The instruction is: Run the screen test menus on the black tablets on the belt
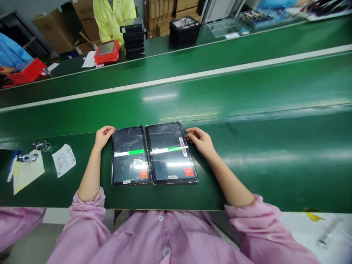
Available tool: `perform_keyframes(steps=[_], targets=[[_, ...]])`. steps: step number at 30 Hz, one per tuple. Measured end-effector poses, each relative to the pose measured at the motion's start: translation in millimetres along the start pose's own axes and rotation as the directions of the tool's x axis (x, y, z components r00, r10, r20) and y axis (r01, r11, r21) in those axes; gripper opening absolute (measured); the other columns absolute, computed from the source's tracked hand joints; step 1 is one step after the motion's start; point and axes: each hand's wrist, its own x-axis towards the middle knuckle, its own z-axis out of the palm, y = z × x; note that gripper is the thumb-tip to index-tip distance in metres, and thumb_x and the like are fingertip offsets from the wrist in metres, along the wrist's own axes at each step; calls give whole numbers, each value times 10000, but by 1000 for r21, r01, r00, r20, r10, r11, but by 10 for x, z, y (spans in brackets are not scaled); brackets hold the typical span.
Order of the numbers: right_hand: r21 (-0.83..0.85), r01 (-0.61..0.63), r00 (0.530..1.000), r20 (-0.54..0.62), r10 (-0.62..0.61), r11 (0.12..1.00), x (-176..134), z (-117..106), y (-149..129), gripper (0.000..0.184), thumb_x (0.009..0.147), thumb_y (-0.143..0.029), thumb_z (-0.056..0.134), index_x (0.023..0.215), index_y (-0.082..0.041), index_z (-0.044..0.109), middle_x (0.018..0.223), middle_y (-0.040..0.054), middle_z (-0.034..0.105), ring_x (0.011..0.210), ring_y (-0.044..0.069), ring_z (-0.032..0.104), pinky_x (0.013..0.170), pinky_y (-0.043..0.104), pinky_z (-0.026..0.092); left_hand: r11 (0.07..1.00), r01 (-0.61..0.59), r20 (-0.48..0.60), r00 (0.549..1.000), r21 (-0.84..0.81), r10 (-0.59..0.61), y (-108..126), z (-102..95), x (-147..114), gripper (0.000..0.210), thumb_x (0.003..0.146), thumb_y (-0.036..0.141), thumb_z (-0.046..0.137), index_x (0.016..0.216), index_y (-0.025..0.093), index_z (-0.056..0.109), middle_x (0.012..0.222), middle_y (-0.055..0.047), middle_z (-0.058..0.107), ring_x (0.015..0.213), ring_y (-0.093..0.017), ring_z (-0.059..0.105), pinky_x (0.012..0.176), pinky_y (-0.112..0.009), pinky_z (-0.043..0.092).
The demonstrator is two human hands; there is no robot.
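Two tablets lie side by side on the green bench, screens up under wrinkled clear film. The left tablet (130,165) and the right tablet (167,161) each show a white and green bar and a red-orange box low on the screen. A pink slider-like strip also appears on the right one. My left hand (103,136) rests at the upper left corner of the left tablet, fingers loosely bent and touching or nearly touching its edge. Beside the right tablet's upper right edge is my right hand (200,140), its fingers loosely curved, thumb apart, holding nothing.
To the left lie a handwritten note (64,160), a yellow paper (29,174), metal ring-like parts (41,146) and a pen (12,167). Across the raised green strip stand red cases (108,52), stacked black items (134,38) and a black bin (184,31). People work at the far side.
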Motion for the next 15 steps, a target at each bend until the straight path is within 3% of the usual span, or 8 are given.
perform_keyframes(steps=[15], targets=[[-13, -7, 1000, 4, 7, 1000, 2, 0, 14, 279, 737, -388, 665, 962, -224, 669, 782, 31, 689, 704, 191, 642, 637, 321, 526, 998, -56, 42, 998, -16, 57, -26, -7, 2, 387, 771, 473, 655, 966, 142, 702, 999, -115, 739, 874, -215, 678, 823, -318, 529]])
